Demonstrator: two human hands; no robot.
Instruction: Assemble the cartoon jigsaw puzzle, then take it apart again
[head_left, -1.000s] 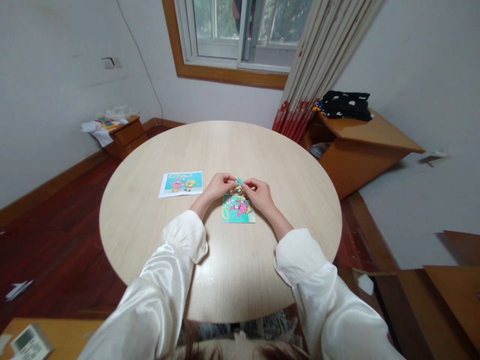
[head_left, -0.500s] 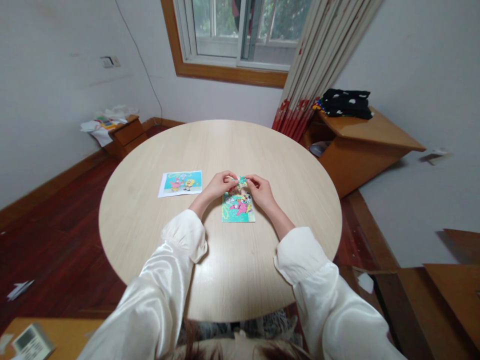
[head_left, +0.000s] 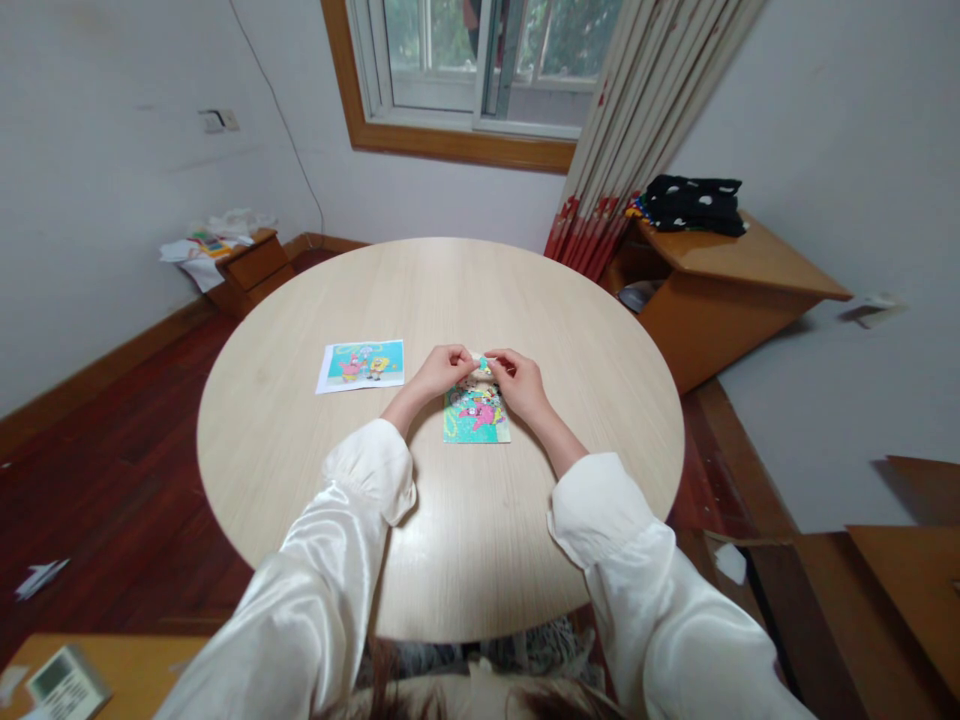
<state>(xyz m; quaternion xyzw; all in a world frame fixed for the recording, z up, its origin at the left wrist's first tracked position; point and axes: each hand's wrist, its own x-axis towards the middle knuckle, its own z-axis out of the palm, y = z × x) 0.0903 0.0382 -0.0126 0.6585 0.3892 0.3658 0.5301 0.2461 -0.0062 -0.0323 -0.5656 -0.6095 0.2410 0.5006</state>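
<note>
A partly assembled jigsaw puzzle lies on the round table, printed with a pink cartoon starfish on turquoise. Just beyond its far edge, my left hand and my right hand face each other with fingertips pinched. Between them are small turquoise and yellow puzzle pieces, largely covered by the fingers. Both hands are closed on these pieces; how many there are I cannot tell. To the left of my left hand rests a printed picture with the pink starfish and a yellow square character.
The pale round table fills the middle. Left of it, papers lie on a small cabinet. A tilted wooden cabinet with black cloth stands at right, beside the curtain. A small white device sits at lower left.
My fingertips have come slightly closer together over the pieces. Less of the turquoise and yellow pieces shows between them. The puzzle's near part and the printed picture stay where they were.
</note>
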